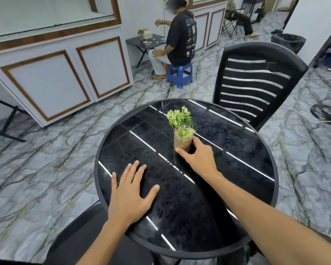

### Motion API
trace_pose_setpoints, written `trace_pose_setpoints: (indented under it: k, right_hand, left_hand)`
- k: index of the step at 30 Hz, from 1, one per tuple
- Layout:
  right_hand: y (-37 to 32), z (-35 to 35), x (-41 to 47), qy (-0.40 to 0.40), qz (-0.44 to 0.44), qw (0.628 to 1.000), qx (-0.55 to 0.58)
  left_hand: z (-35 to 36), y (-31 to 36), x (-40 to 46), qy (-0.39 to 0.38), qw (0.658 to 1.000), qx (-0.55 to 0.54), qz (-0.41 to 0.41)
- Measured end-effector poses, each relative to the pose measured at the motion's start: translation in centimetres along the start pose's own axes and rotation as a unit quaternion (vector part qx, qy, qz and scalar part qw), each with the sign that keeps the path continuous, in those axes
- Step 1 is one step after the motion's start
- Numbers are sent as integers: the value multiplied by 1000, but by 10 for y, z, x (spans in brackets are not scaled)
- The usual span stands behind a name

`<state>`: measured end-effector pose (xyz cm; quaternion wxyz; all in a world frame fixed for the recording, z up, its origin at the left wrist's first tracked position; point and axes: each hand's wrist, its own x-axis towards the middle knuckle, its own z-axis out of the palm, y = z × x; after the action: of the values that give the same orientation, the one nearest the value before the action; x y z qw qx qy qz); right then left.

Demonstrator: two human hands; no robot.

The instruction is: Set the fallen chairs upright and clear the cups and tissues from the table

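Observation:
A round black glossy table fills the middle of the view. On it stands a clear glass vase with pebbles and a small green plant. My right hand wraps around the vase's base, thumb on the left and fingers on the right. Flat on the tabletop near its left edge lies my left hand, fingers spread, holding nothing. A black slatted chair stands upright at the table's far right side. Part of another black chair seat shows under the table's near left edge. I see no cups or tissues on this table.
A white cabinet with brown trim stands to the left. A person sits on a blue stool at a small black folding table in the back. A black bin and a fan base stand on the marble floor at right.

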<state>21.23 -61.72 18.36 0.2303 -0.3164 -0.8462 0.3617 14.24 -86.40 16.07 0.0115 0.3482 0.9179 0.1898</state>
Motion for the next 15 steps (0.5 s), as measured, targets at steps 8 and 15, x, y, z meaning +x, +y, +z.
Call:
trace_pose_setpoints:
  k: [8,15]
  right_hand:
    - [-1,-1,-5,-18,3,1000,-3]
    - [-4,-11,-10,-72,7,997,12]
  left_hand:
    - [-2,1,0,-5,1000,-1,-1]
    - [-1,1,0,-8,1000,0,-2]
